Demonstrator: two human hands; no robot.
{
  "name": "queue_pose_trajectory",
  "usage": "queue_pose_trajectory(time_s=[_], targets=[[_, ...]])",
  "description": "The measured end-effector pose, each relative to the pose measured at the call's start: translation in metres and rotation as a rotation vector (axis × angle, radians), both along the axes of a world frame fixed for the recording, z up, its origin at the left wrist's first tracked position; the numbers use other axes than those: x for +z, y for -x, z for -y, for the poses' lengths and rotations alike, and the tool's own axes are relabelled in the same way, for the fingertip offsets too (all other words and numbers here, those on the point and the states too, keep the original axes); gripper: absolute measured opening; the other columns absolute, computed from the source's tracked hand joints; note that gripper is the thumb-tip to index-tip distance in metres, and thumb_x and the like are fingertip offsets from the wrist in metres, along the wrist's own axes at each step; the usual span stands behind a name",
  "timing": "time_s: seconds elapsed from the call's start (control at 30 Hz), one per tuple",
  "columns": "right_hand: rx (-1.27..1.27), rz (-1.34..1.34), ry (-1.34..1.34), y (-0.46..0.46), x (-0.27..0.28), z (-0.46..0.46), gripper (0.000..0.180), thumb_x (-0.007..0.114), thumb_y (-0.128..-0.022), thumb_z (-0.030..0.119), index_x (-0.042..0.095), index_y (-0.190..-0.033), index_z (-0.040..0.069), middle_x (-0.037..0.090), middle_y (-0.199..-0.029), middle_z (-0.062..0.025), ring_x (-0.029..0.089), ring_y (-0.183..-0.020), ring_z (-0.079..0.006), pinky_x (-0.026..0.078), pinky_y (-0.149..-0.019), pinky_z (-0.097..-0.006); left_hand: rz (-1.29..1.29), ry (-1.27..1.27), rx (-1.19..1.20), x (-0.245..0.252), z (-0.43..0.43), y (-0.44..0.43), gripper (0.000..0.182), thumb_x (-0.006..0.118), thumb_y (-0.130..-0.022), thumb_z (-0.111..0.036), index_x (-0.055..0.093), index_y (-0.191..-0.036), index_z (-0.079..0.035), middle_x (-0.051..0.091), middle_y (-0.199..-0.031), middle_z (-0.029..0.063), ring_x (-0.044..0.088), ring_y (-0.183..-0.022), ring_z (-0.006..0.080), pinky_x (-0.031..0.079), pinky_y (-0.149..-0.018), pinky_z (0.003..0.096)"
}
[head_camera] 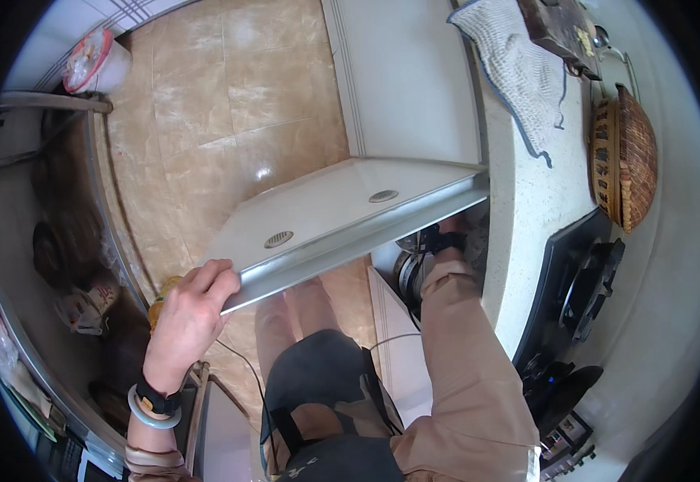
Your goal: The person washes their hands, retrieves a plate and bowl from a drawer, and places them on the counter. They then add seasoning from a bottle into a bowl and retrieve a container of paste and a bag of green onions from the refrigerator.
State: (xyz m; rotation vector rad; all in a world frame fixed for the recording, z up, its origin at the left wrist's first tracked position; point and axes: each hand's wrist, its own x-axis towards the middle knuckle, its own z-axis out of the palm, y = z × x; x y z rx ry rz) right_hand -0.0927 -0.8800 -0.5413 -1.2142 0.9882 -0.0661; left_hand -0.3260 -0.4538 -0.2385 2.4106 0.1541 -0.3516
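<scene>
My left hand (pixel 196 295) grips the outer edge of a white cabinet door (pixel 319 211), which stands swung open and carries two round vent grilles (pixel 383 196). A black band and a pale bangle (pixel 154 416) circle the left wrist. Below the countertop, my right hand (pixel 451 224) reaches into the cabinet behind the door. Most of that hand is hidden, so what its fingers touch does not show; a black strap (pixel 446 241) is on its wrist. Beside the right forearm, round metal cookware (pixel 409 278) sits inside the cabinet.
On the speckled countertop (pixel 509 253) to the right are a cloth (pixel 512 66), a woven basket (pixel 624 159) and a gas stove (pixel 566 295). A shelf unit (pixel 112 199) holding items stands left. A lined bin (pixel 97 63) is at the far left. A thin cable (pixel 256 373) hangs before me.
</scene>
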Motion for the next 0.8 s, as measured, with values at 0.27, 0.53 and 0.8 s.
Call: queue_pose_trajectory(time_s=[0.27,0.53,0.8], targets=[[0.104,0.097,0.157,0.118,0.077,-0.059,0.012,0.040,-0.089,0.007,0.049,-0.097,0.004,0.057,-0.068,-0.0097,0.054,-0.051,-0.0185,0.040,-0.043,-0.0266,0.024,0.048,0.018,-0.008,0.015,0.020,0.021,0.064,-0.073,-0.001,0.049,-0.088,-0.005,0.054,-0.084,0.0128,0.058,-0.079,0.0354,0.048,-0.068,0.0426],[0.366,0.050,0.047,0.308,0.214,-0.071,0.026,0.044,-0.086,0.005,0.039,-0.112,0.004,0.058,-0.068,-0.0115,0.053,-0.042,-0.0150,0.036,-0.034,-0.0230,0.079,0.088,0.106,-0.026,0.069,0.062,0.025,0.058,-0.084,-0.010,0.045,-0.105,-0.008,0.059,-0.090,0.0182,0.058,-0.082,0.0394,0.047,-0.066,0.0450],[0.404,0.098,0.185,0.438,0.336,-0.004,0.030,0.049,-0.087,0.006,0.047,-0.116,0.001,0.058,-0.067,-0.0040,0.052,-0.043,-0.0099,0.042,-0.040,-0.0230,0.165,0.431,-0.080,-0.063,0.172,0.102,0.061,0.053,-0.084,-0.010,0.020,-0.132,0.005,0.054,-0.102,0.0264,0.058,-0.090,0.0316,0.047,-0.072,0.0399]])
